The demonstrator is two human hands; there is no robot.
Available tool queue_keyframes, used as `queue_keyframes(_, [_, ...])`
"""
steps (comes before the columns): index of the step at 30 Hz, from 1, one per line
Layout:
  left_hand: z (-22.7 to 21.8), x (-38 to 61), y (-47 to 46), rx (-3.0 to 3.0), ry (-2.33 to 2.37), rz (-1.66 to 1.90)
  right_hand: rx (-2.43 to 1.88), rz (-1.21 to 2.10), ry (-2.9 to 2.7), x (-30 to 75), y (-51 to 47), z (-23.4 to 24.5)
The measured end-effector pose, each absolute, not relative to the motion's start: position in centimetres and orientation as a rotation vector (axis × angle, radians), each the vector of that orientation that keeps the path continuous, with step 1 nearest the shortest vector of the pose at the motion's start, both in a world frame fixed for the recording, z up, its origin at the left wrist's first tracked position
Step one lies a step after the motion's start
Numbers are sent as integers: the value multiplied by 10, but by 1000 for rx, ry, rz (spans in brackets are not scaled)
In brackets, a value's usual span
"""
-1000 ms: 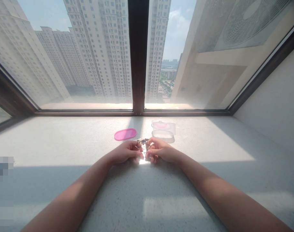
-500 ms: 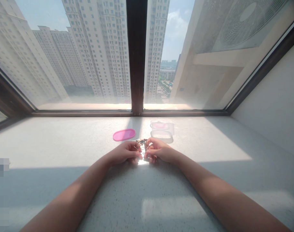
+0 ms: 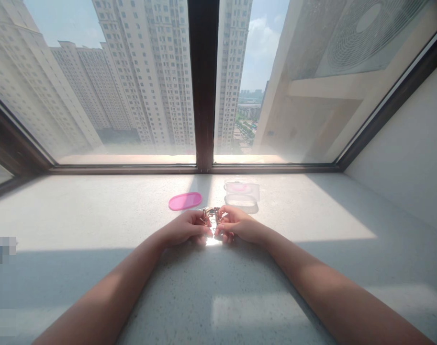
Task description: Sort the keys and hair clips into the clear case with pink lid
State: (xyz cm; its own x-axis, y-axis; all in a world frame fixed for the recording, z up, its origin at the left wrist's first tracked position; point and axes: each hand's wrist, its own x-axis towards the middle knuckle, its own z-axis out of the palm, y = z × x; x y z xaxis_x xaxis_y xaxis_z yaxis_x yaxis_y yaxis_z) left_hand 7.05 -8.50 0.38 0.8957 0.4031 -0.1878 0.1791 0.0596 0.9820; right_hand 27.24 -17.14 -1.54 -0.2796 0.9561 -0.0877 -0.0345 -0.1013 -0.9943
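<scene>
Both my hands meet at the middle of a pale stone windowsill [image 3: 96, 225]. My left hand [image 3: 185, 227] and my right hand [image 3: 240, 224] are each closed in a pinch on a small metal piece [image 3: 211, 213] of linked wire rings held between them. Its exact shape is too small to make out. Just beyond the left hand lies a pink oval lid [image 3: 185, 201]. Beyond the right hand stands a small clear plastic box [image 3: 241, 194].
A dark window frame [image 3: 203, 86] and its glass close off the far edge of the sill, with tall buildings outside. A white wall [image 3: 412, 153] bounds the right side. A blurred patch sits at the left edge.
Nothing but a slight shift of the camera; both hands stay pinched on the metal piece in the same spot.
</scene>
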Motion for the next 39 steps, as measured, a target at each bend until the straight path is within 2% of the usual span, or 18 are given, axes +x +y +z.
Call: queue_keyframes(39, [6, 71, -86, 1509, 453, 178, -1115, 1510, -1318, 271, -173, -12])
